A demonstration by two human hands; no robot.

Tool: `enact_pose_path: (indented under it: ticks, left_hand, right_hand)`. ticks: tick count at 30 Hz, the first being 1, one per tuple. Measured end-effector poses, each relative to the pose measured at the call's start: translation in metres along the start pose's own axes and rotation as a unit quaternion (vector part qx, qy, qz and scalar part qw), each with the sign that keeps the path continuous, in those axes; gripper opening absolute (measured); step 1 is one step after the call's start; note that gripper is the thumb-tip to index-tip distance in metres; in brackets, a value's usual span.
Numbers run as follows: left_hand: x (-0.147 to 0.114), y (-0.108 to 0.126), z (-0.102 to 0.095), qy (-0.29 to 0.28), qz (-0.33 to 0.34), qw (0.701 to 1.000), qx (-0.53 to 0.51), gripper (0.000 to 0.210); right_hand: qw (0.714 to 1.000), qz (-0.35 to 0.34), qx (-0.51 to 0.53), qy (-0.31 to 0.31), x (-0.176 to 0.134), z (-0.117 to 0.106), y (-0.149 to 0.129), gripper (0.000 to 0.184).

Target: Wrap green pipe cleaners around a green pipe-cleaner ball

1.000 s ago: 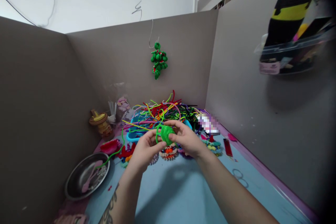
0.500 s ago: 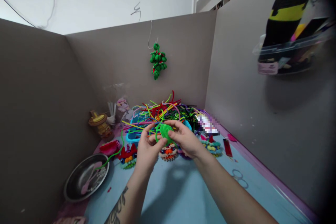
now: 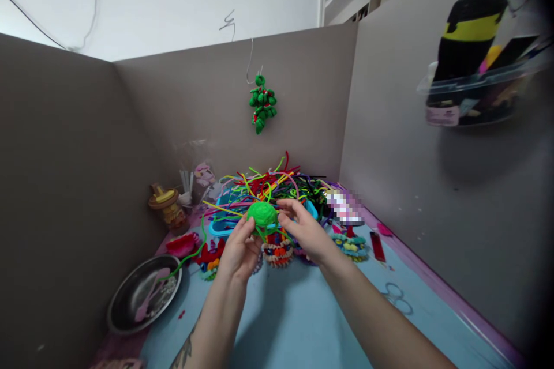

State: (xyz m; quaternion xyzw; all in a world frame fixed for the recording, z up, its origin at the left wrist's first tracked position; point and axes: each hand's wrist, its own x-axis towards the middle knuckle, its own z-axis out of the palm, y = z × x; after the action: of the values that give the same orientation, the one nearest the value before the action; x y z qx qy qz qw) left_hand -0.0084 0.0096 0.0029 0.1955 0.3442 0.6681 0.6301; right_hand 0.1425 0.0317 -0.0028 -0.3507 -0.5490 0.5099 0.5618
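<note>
A bright green rounded piece (image 3: 261,215), domed and seemingly coiled from fuzzy pipe cleaner, is held up above the table with loose green strands hanging below it. My left hand (image 3: 239,251) grips it from the left and beneath, thumb pressed on its near side. On its right edge are the curled fingertips of my right hand (image 3: 305,232), closed on the rim or a strand there; the exact contact is too small to make out. Behind my hands a blue tray (image 3: 220,227) overflows with many-coloured pipe cleaners (image 3: 277,181).
Finished pipe-cleaner pieces (image 3: 277,251) lie behind my hands. A metal bowl (image 3: 116,318) with a pink spoon stands left, scissors (image 3: 396,298) lie right. A green ornament (image 3: 262,105) hangs on the back panel; a clear holder (image 3: 471,92) is on the right wall.
The green piece has turned so its domed side faces me and has shifted slightly left. My left hand has moved under it; my right fingers have slid to its right edge.
</note>
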Motion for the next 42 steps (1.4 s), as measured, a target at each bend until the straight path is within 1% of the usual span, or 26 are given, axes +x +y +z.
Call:
enact_pose_path:
  ticks: [2, 4, 5, 7, 9, 13, 15, 18, 19, 21, 24, 28, 32, 35, 39, 42]
  left_hand:
    - [0.001, -0.002, 0.001, 0.016, 0.010, 1.000, -0.014, 0.017]
    - [0.002, -0.005, 0.001, 0.016, 0.031, 0.999, -0.018, 0.019]
    - [0.002, -0.006, 0.001, 0.012, 0.041, 0.999, -0.018, 0.021]
    - [0.001, -0.010, 0.001, -0.001, 0.057, 0.998, -0.015, 0.026]
    - [0.000, -0.015, 0.001, -0.016, 0.074, 0.997, -0.011, 0.030]
    - [-0.005, -0.024, 0.002, -0.023, 0.090, 0.996, 0.001, 0.041]
    - [-0.008, -0.027, 0.004, -0.027, 0.103, 0.994, 0.002, 0.045]
    - [-0.011, -0.031, 0.008, -0.033, 0.132, 0.991, 0.009, 0.044]
    - [-0.012, -0.032, 0.009, -0.032, 0.140, 0.990, 0.008, 0.044]
    - [-0.013, -0.034, 0.010, -0.027, 0.149, 0.988, 0.003, 0.045]
    - [-0.015, -0.037, 0.011, -0.025, 0.151, 0.988, 0.014, 0.045]
    - [-0.018, -0.039, 0.011, -0.020, 0.149, 0.988, 0.043, 0.043]
    - [-0.018, -0.037, 0.010, -0.014, 0.151, 0.986, 0.069, 0.044]
    - [-0.017, -0.037, 0.009, -0.019, 0.150, 0.985, 0.085, 0.044]
    - [-0.016, -0.040, 0.008, -0.030, 0.138, 0.985, 0.097, 0.041]
    - [-0.015, -0.041, 0.008, -0.014, 0.129, 0.987, 0.098, 0.036]
  right_hand:
    - [0.999, -0.025, -0.029, 0.036, -0.001, 0.002, 0.001, 0.021]
    - [0.991, -0.073, -0.089, 0.067, -0.003, 0.005, 0.001, 0.009]
    - [0.985, -0.097, -0.122, 0.071, -0.005, 0.008, 0.002, 0.006]
    - [0.975, -0.128, -0.173, 0.062, -0.009, 0.016, 0.003, 0.002]
    - [0.971, -0.129, -0.197, 0.051, -0.014, 0.023, 0.005, 0.005]
    - [0.973, -0.127, -0.188, 0.050, -0.019, 0.032, 0.009, 0.006]
    - [0.978, -0.115, -0.160, 0.075, -0.020, 0.035, 0.011, 0.006]
    - [0.989, -0.061, -0.070, 0.118, -0.021, 0.040, 0.019, 0.005]
    - [0.992, -0.039, -0.027, 0.116, -0.021, 0.042, 0.022, 0.007]
    - [0.994, 0.005, 0.069, 0.088, -0.021, 0.048, 0.029, 0.012]
    - [0.977, 0.056, 0.199, 0.055, -0.021, 0.054, 0.036, 0.019]
    - [0.948, 0.089, 0.303, 0.048, -0.021, 0.055, 0.036, 0.027]
    - [0.924, 0.139, 0.354, 0.028, -0.019, 0.051, 0.035, 0.031]
    - [0.916, 0.149, 0.370, 0.033, -0.018, 0.050, 0.036, 0.031]
    - [0.921, 0.141, 0.358, 0.063, -0.012, 0.045, 0.038, 0.028]
    - [0.926, 0.149, 0.338, 0.078, -0.004, 0.035, 0.041, 0.026]
